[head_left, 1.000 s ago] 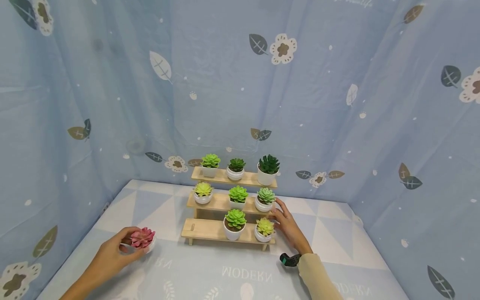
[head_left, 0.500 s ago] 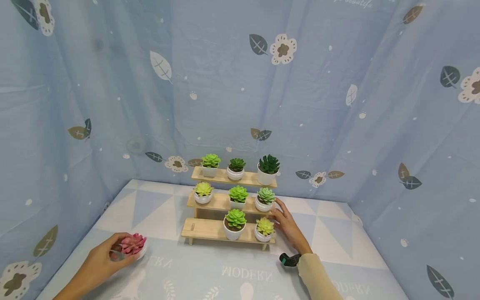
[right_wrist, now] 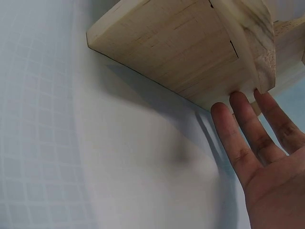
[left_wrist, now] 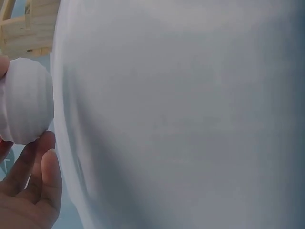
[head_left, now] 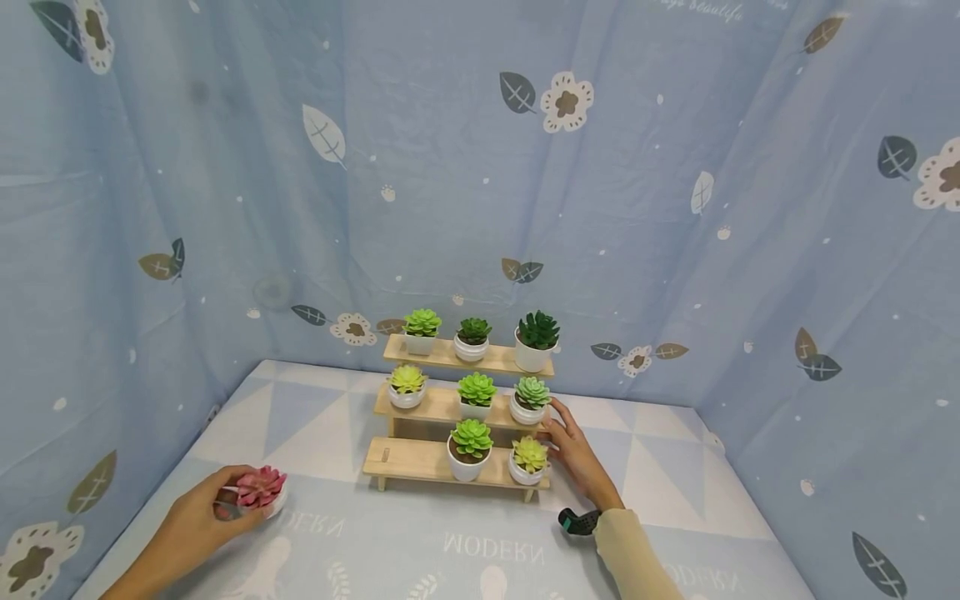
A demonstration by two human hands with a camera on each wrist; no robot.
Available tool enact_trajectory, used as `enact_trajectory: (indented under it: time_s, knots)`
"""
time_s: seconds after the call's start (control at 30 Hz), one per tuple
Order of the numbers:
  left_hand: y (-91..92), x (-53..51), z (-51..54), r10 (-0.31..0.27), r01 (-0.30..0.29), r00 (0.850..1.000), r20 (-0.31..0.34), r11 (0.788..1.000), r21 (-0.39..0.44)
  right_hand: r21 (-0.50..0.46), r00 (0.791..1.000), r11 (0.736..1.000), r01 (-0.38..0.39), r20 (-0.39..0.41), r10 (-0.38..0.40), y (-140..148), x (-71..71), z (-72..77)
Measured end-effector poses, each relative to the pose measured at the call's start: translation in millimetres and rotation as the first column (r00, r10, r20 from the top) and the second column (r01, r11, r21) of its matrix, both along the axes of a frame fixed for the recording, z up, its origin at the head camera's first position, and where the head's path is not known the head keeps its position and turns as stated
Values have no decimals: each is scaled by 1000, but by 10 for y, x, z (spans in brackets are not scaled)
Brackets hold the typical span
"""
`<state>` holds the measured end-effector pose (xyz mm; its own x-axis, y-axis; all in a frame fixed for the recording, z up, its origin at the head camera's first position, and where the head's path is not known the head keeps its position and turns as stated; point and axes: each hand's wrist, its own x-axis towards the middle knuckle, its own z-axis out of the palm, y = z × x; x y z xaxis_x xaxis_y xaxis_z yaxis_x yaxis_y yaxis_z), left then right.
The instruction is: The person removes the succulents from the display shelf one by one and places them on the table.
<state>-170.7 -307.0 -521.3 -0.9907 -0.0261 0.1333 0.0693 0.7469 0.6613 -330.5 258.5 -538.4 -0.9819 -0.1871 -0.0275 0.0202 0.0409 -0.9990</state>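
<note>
Between the thumb and fingers of my left hand (head_left: 197, 518) is a pink succulent (head_left: 261, 487) in a white pot, at the table's left side. The left wrist view shows the ribbed white pot (left_wrist: 28, 101) with fingertips around it. My right hand (head_left: 581, 460) is at the right end of a three-step wooden stand (head_left: 420, 457). In the right wrist view, straight fingers of the right hand (right_wrist: 267, 152) touch the edge of the wooden stand (right_wrist: 167, 52). The thumb is hidden there.
Several green succulents in white pots stand on the steps, among them a dark green one (head_left: 534, 354) at top right and a yellow-green one (head_left: 528, 465) at lower right. A black strap-like object (head_left: 579, 522) lies by the right sleeve. A patterned curtain (head_left: 450, 167) hangs behind.
My left hand has moved left and toward the table's near edge, carrying the pink succulent. The right hand and the stand have stayed in place.
</note>
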Motion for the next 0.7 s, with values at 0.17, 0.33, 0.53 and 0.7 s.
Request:
enact_trajectory:
  time_s: [0.17, 0.33, 0.53, 0.7]
  knots:
    - [14, -28, 11, -2, 2, 1000, 3, 1000, 4, 1, 1000, 1000, -1, -4, 1, 7, 0, -13]
    - [47, -58, 21, -11, 11, 1000, 2, 1000, 10, -10, 1000, 1000, -4, -2, 4, 11, -10, -15]
    - [67, -114, 0, -16, 16, 1000, 5, 1000, 4, -6, 1000, 1000, -3, 0, 3, 16, -19, -14]
    - [88, -131, -17, -35, 35, 999, -5, 999, 3, 0, 1000, 1000, -2, 1, 2, 19, -19, -18]
